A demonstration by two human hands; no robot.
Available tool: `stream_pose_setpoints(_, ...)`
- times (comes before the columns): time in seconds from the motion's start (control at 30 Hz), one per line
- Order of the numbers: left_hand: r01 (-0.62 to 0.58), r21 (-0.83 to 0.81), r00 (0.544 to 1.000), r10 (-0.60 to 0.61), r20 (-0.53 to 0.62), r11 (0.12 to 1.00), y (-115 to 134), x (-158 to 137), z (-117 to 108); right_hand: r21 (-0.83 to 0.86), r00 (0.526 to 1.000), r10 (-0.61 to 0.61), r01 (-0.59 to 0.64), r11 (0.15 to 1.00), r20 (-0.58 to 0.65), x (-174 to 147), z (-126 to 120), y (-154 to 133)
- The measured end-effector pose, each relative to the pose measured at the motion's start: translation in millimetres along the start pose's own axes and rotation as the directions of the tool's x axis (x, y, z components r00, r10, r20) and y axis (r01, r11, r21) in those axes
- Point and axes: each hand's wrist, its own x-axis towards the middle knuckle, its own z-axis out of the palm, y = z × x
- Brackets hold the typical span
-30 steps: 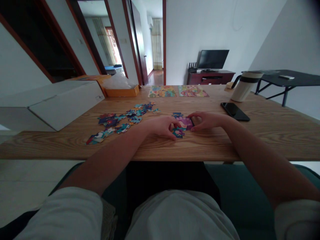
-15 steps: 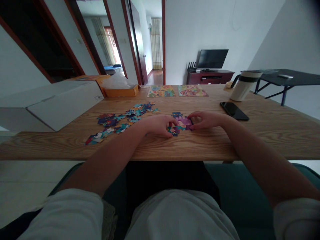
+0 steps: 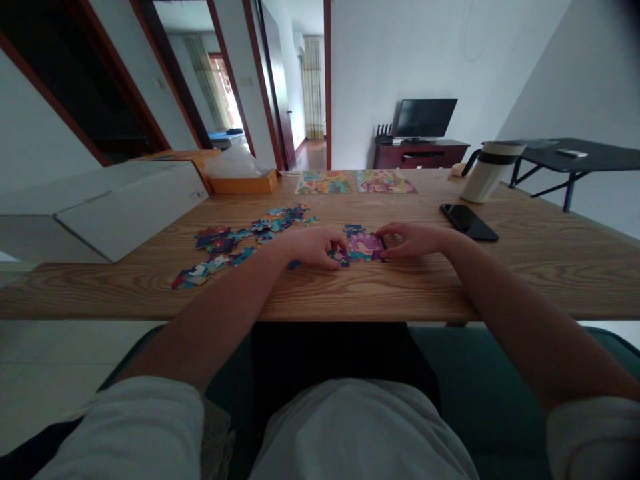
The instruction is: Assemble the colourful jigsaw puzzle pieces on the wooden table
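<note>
A small joined patch of puzzle pieces (image 3: 364, 245), purple and teal, lies on the wooden table (image 3: 450, 280) in front of me. My left hand (image 3: 311, 245) presses a piece against the patch's left edge with its fingertips. My right hand (image 3: 413, 240) rests on the patch's right side, thumb and fingers pinching its edge. One small blue piece (image 3: 293, 265) lies loose just below my left wrist. A scatter of loose puzzle pieces (image 3: 240, 240) spreads to the left.
A white cardboard box (image 3: 115, 203) sits far left, an orange box (image 3: 243, 179) behind it. Two finished puzzle boards (image 3: 355, 182) lie at the table's back. A black phone (image 3: 469, 221) and a white mug (image 3: 487, 172) are on the right.
My left hand has slid up and right, bringing the teal piece against the patch. A small blue piece now shows below my left wrist. My right hand stayed put.
</note>
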Motion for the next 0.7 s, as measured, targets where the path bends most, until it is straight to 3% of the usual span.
stream_pose_setpoints(0.13, -0.051, -0.001, 0.998, 0.051, -0.046, 0.999, 7.6, -0.3, 3.7, -0.008, 1.0, 0.018, -0.018, 1.0, 0.004, -1.5, -1.4, -3.6)
stream_pose_setpoints(0.3, -0.207, 0.038, 0.968, 0.211, -0.135, 0.978, 28.3, 5.9, 18.3, 0.013, 1.0, 0.003, -0.002, 1.0, -0.008, -1.7, -1.0, -3.7)
stream_pose_setpoints(0.7, -0.239, 0.182, 0.947, 0.27, -0.173, 0.954, 39.3, 12.3, 30.7, 0.017, 1.0, -0.028, 0.028, 0.999, -0.008, -0.6, -0.3, 1.0)
